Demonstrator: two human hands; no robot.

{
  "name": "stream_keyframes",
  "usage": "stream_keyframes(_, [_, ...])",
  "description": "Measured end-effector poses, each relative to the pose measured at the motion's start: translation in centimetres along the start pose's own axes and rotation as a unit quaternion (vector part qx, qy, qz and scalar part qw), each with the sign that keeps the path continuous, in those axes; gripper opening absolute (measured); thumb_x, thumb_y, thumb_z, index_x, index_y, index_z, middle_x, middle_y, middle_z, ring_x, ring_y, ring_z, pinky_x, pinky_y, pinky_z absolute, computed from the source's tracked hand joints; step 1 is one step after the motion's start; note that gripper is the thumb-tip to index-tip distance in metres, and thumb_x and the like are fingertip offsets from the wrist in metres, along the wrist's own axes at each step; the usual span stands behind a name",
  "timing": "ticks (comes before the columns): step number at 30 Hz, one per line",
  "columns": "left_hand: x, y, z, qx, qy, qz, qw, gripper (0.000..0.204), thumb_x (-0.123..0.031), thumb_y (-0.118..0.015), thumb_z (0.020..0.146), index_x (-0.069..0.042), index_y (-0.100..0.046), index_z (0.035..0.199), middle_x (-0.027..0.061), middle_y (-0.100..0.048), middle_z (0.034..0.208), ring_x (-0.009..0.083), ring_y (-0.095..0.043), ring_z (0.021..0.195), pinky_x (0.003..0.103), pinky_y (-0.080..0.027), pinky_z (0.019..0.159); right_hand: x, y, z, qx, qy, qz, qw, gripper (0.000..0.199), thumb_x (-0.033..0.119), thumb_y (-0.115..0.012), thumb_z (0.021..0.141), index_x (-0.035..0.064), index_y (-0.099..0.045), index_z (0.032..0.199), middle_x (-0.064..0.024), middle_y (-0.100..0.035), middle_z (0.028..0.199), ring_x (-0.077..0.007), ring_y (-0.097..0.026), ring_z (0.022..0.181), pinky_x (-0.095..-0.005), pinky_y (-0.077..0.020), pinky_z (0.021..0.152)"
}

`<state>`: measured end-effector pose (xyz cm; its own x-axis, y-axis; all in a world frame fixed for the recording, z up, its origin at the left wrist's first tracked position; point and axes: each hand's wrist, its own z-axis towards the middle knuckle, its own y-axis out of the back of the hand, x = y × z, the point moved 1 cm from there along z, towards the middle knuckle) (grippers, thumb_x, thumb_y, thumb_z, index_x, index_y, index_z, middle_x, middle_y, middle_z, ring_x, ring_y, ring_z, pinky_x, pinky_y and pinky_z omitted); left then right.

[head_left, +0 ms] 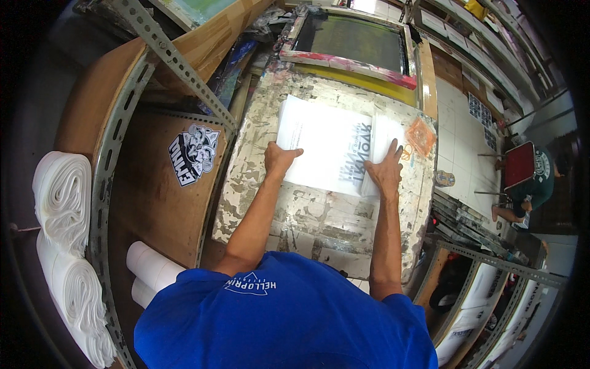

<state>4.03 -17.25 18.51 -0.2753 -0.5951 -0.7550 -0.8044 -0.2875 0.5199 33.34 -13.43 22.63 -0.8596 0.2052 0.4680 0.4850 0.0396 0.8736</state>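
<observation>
Head view looks down on a paint-crusted printing table (319, 215), the landmark for everything else. Left hand (279, 157) lies flat with fingers together on the left edge of a white printed sheet (329, 144) in the table's upper middle; right hand (386, 169) presses its lower right corner, fingers spread — neither is clamped around anything. Likely trouble: with only palms pinning it, the sheet could slide or skew on the rough crust, and dried paint flecks might mark it. An orange mesh scrap (421, 136) just right of the sheet could snag a fingertip. Beyond the table's far edge sits a screen frame (350, 43). White rolls (64, 203) stand well left of the table. Hard to tell — whether the sheet is one layer or two overlapping; its print is blurred, and the table's near edge is hidden by the blue shirt (283, 320).
</observation>
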Motion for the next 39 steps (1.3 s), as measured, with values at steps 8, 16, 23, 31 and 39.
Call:
stream_keyframes(8, [1.0,-1.7,2.6,0.086,0.059,-0.148,0.984,0.055,-0.02,-0.085,0.069,0.015,-0.063,0.106,0.0278,-0.068,0.107,0.0339,-0.07,0.092,0.037,-0.056,0.081,-0.5,-0.7,0.4,0.0,-0.003,0.027,1.0,0.121,0.032,-0.083,0.063,0.009,-0.01,0.156,-0.0317,-0.015,0.157,-0.06,-0.04,0.125,-0.0729,-0.0415,0.09])
stream_keyframes(16, [-2.4,-1.9,0.1,0.124,-0.037,-0.131,0.983,0.065,-0.012,-0.082,0.065,0.012,-0.055,0.119,0.025,-0.066,0.114,0.0333,-0.068,0.1,0.038,-0.054,0.088,-0.2,-0.2,0.0,-0.004,-0.007,-0.007,1.0,0.116,0.03,-0.082,0.065,0.0073,-0.013,0.156,-0.0334,-0.018,0.155,-0.0609,-0.043,0.123,-0.0631,-0.0473,0.094])
stream_keyframes(23, [-3.9,-3.0,-1.3,0.055,-0.114,0.049,0.991,0.073,-0.018,-0.08,0.067,-0.001,-0.048,0.13,0.0235,-0.064,0.117,0.0356,-0.064,0.108,0.044,-0.052,0.093,0.3,0.1,-0.1,0.006,-0.007,0.002,1.0,0.116,0.03,-0.082,0.065,0.0078,-0.014,0.156,-0.0332,-0.016,0.156,-0.0604,-0.043,0.124,-0.0616,-0.0482,0.094])
stream_keyframes(31, [-8.8,-4.4,-7.9,0.115,-0.217,0.169,0.954,0.102,-0.042,-0.083,0.072,-0.003,-0.026,0.147,0.031,-0.053,0.13,0.0425,-0.055,0.12,0.05,-0.047,0.098,-0.8,-0.3,0.4,-0.016,0.01,0.009,1.0,0.116,0.031,-0.079,0.063,0.0037,-0.014,0.155,-0.0371,-0.018,0.154,-0.0569,-0.048,0.122,-0.0563,-0.0486,0.095])
stream_keyframes(39, [-3.5,-5.3,1.2,0.128,-0.134,0.103,0.977,0.076,-0.032,-0.073,0.083,0.001,-0.04,0.143,0.0266,-0.062,0.121,0.0393,-0.062,0.11,0.044,-0.049,0.095,-1.6,-0.1,0.8,-0.007,-0.026,0.044,0.999,0.121,0.038,-0.08,0.061,0.0002,-0.013,0.154,-0.0343,-0.02,0.155,-0.055,-0.045,0.124,-0.0657,-0.0414,0.097])
